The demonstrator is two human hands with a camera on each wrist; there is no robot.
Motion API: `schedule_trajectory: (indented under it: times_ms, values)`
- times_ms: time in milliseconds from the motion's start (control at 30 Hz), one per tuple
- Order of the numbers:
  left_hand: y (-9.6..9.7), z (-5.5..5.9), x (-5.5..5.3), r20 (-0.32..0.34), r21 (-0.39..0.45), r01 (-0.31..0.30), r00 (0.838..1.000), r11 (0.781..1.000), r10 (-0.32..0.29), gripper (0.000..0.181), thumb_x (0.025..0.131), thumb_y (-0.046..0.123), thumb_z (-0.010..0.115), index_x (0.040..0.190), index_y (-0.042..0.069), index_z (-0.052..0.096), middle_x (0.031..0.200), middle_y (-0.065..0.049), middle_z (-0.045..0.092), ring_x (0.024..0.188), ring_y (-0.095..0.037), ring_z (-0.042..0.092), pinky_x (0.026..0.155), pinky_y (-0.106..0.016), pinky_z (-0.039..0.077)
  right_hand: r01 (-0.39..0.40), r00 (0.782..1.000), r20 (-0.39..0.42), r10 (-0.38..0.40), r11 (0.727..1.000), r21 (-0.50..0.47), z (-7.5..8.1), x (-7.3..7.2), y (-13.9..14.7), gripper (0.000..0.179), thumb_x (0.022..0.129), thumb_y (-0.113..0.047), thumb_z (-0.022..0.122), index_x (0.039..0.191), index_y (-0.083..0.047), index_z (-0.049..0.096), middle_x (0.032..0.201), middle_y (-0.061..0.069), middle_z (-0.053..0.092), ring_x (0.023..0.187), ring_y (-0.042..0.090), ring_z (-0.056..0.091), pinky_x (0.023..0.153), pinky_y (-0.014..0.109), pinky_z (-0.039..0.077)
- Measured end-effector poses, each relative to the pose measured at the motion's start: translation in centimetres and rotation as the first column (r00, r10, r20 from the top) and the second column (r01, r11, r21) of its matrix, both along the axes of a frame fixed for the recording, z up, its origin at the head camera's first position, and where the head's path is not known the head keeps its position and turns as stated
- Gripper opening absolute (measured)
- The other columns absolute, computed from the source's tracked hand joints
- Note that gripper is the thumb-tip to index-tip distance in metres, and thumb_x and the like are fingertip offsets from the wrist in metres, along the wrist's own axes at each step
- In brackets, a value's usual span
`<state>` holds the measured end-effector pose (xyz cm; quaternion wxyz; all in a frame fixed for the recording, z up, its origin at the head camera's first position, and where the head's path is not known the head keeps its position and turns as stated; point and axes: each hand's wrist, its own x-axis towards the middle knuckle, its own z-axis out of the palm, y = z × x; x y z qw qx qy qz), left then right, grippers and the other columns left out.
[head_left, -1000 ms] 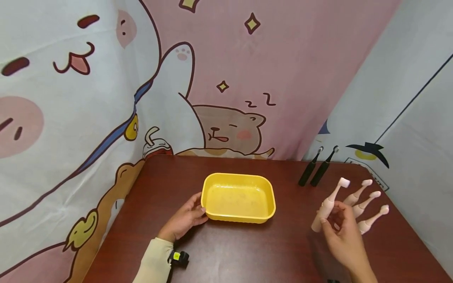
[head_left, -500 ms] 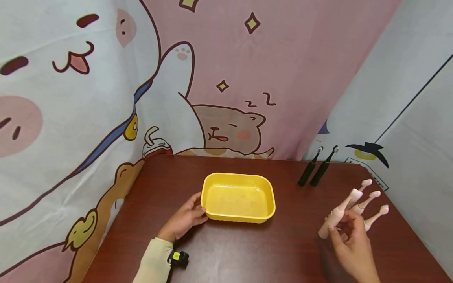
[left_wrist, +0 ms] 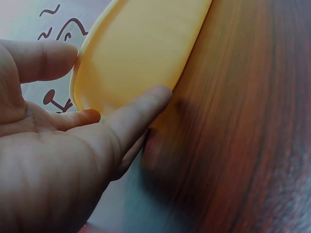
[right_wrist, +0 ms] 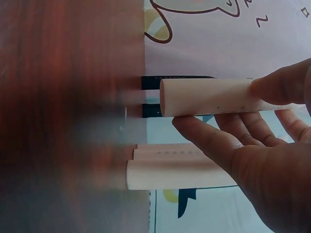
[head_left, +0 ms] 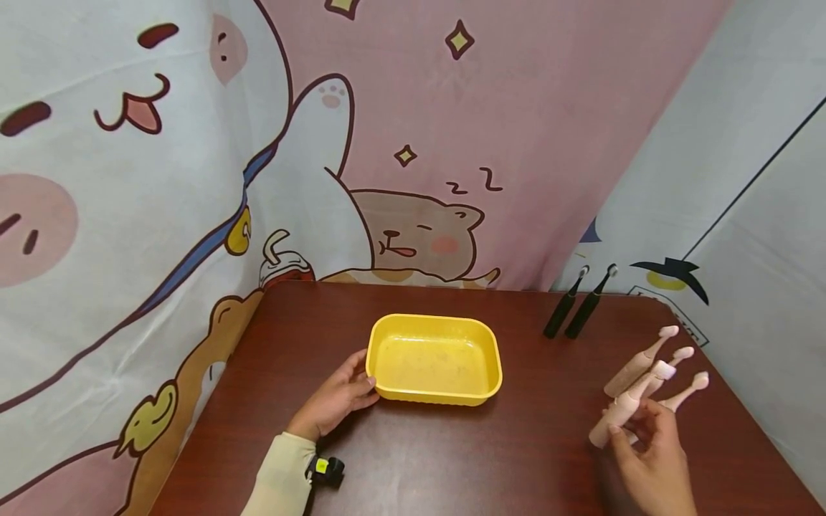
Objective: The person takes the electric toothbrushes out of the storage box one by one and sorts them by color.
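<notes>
In the head view my left hand [head_left: 335, 394] touches the left end of a yellow tray [head_left: 435, 396]. The left wrist view shows its straight fingers against the tray's outer wall and rim [left_wrist: 83, 53]. My right hand [head_left: 654, 455] pinches a pale pink electric toothbrush [head_left: 617, 419] by its handle, leaning with the brush head up. The right wrist view has the handle's base [right_wrist: 194, 97] between thumb and fingers, apart from the tabletop. Right behind it stand three similar toothbrushes, including a rear one [head_left: 632, 373] and a right one [head_left: 692, 390], partly hidden by the hand.
Two black electric toothbrushes [head_left: 584, 312] stand at the table's back right. A dark red-brown wooden table [head_left: 464, 459] lies beneath everything. Printed cartoon curtains [head_left: 516, 107] hang behind the table's back and along both sides.
My right hand has carried the pink toothbrush rightward and down toward the near side, in front of the other pink ones. The rear pink toothbrush's handle now shows more. My left hand and the tray stay put.
</notes>
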<state>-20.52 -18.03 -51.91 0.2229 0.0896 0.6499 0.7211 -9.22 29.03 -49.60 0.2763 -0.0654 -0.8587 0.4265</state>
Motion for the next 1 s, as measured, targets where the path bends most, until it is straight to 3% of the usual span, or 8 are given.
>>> schedule_trajectory:
  times_ms: [567,733,933,1000]
  values:
    - [0.1,-0.3,-0.2,0.008,-0.008,0.0,1.0,1.0,0.0,0.066,0.11,0.006,0.049,0.167,0.007,0.016,0.169,-0.026,0.029,0.149,-0.043,0.045,0.115,-0.054,0.047,0.094,0.994,0.053,-0.093,0.995,-0.025,-0.5,1.4,0.5,0.055,0.086,0.017,0.071,0.134,0.008,0.045,0.107,-0.037,0.05,0.095,-0.026,0.051,0.083,-0.004,0.043]
    - [0.1,-0.4,-0.2,0.01,-0.01,0.004,1.0,1.0,-0.004,0.067,0.11,0.005,0.05,0.167,0.007,0.016,0.169,-0.026,0.029,0.148,-0.042,0.046,0.115,-0.053,0.048,0.144,0.987,0.079,-0.137,0.985,-0.096,-0.7,2.0,0.5,0.052,0.086,0.02,0.07,0.13,0.004,0.048,0.103,-0.031,0.053,0.093,-0.025,0.053,0.081,-0.003,0.044]
    - [0.0,-0.3,-0.2,0.003,-0.01,-0.002,1.0,1.0,0.002,0.067,0.109,0.005,0.051,0.167,0.008,0.017,0.169,-0.025,0.029,0.147,-0.042,0.048,0.114,-0.052,0.049,0.19,0.981,0.066,-0.183,0.975,-0.115,-0.8,2.4,0.7,0.056,0.083,0.022,0.069,0.132,0.003,0.049,0.102,-0.026,0.053,0.091,-0.021,0.053,0.076,-0.002,0.046]
    - [0.0,-0.3,-0.1,0.004,-0.007,-0.004,1.0,1.0,0.004,0.067,0.109,0.006,0.051,0.167,0.008,0.017,0.169,-0.025,0.03,0.146,-0.041,0.049,0.114,-0.051,0.049,0.214,0.976,0.065,-0.207,0.969,-0.125,-0.7,2.6,0.9,0.055,0.084,0.02,0.07,0.13,-0.005,0.052,0.102,-0.026,0.052,0.091,-0.018,0.053,0.074,-0.002,0.046]
